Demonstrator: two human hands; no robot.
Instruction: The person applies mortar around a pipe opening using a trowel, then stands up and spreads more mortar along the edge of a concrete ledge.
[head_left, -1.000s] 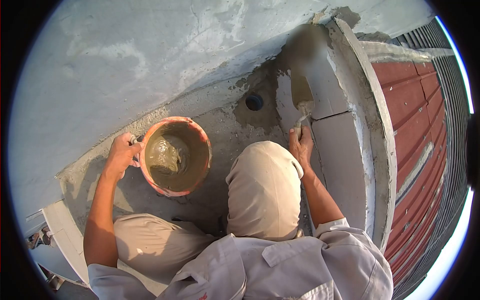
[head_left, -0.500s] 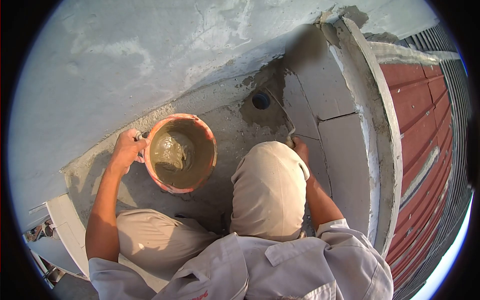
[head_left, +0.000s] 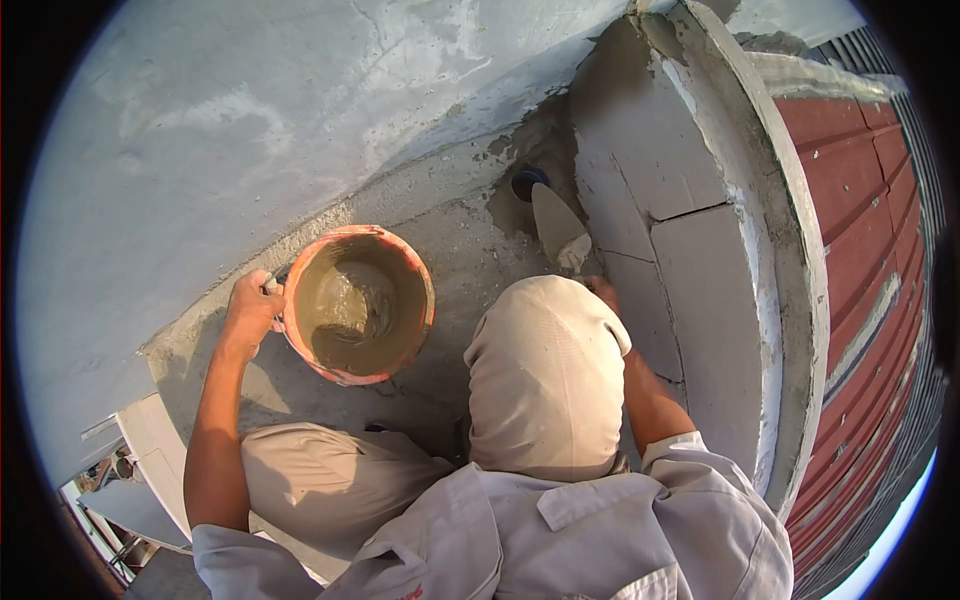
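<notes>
the bucket (head_left: 429,300) is held at its left side by the left hand (head_left: 250,314), whose fingers are curled round the handle (head_left: 271,284) just beside the rim. it is kept between the wall (head_left: 250,130) and the knees, with its mouth turned up; whether its base is rested on the floor (head_left: 455,250) cannot be told. wet grey-brown mortar (head_left: 345,305) is contained in it, shiny in the middle, and the inner side is coated too.

the trowel (head_left: 553,217) is gripped by the right hand (head_left: 603,290). that hand is mostly hidden behind the right knee (head_left: 545,370), so how its fingers are set cannot be told. the blade is pointed away from the body and slightly left, its tip seen against the edge of a dark round hole (head_left: 526,181); whether the edge is touched cannot be told. a pale lump (head_left: 573,252) is seen at the blade's heel.

the floor around the hole is darkened by a wet patch (head_left: 508,212). to the right, pale blocks (head_left: 710,280) are bordered by a raised kerb (head_left: 802,250), beyond which a red roof (head_left: 850,200) is seen. the left knee (head_left: 325,475) is bent out to the side, partly sunlit.
</notes>
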